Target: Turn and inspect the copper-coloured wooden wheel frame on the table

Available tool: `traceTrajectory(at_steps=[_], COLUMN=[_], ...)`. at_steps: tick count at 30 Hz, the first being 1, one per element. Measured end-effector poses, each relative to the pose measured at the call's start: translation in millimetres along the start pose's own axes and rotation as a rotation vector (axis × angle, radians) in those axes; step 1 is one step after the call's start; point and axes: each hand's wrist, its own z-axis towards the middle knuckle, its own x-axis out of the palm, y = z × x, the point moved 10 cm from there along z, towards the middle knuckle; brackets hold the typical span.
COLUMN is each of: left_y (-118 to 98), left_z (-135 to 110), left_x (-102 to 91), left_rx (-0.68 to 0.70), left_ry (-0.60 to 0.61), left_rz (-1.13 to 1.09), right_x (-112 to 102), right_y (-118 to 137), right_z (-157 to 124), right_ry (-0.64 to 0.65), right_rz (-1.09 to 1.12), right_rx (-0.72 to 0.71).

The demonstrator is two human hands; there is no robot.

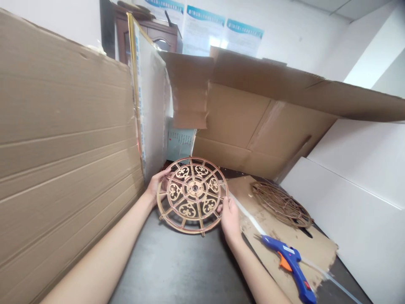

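A round gold openwork disc [192,195] with spokes and scroll patterns is held up, tilted toward me, above the dark table [177,270]. My left hand [157,185] grips its left rim. My right hand [230,217] pinches its lower right rim. A second, similar round openwork piece [280,204] lies flat on a torn sheet of cardboard [303,249] to the right. A blue hot glue gun [291,264] with an orange trigger lies on that same cardboard, near my right forearm.
A tall corrugated cardboard panel [63,169] stands along the left. A plastic-wrapped framed board [148,105] leans behind it. An opened cardboard box [253,122] stands at the back. White boards [357,211] line the right side. Posters hang on the far wall.
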Motion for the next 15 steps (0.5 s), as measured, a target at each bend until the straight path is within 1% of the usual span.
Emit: traceTrajectory(at_steps=[4, 9, 15], left_y=[2, 5, 6], left_z=[2, 6, 10], left_x=[-3.0, -8.4, -9.5], left_rx=[-0.011, -0.029, -0.011], left_ry=[-0.005, -0.003, 0.033], left_rz=[0.018, 0.024, 0.019], right_x=[3, 1, 2], right_y=[-10, -18, -20], right_z=[3, 5, 5], right_ry=[0.018, 0.005, 0.013], right_rz=[0.020, 0.008, 0.008], right_rx=[0.026, 0.048, 0.053])
